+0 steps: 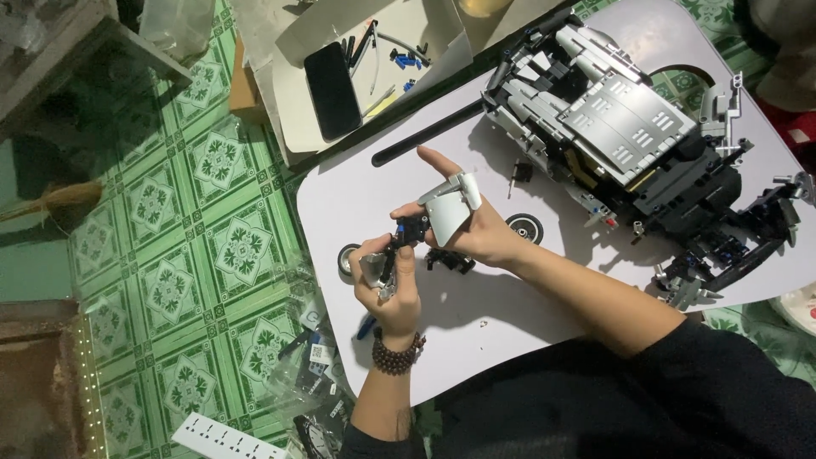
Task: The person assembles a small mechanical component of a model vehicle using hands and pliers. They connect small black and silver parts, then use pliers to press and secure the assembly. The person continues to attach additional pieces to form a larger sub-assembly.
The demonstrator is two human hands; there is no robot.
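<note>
Floor: green patterned tiles, left half of frame.
Worktop: pale lilac rounded board, centre to right.
Left hand: centre frame, beaded bracelet at wrist, fingers closed round a small grey and black brick-built part.
Right hand: just above it, index finger extended, gripping a light grey curved panel piece; the two pieces meet between the hands.
Model: large grey and black brick-built car, upper right.
Wheels: two small black tyres with pale hubs, beside the hands.
Box lid: white cardboard tray, upper centre, holding a black phone.
</note>
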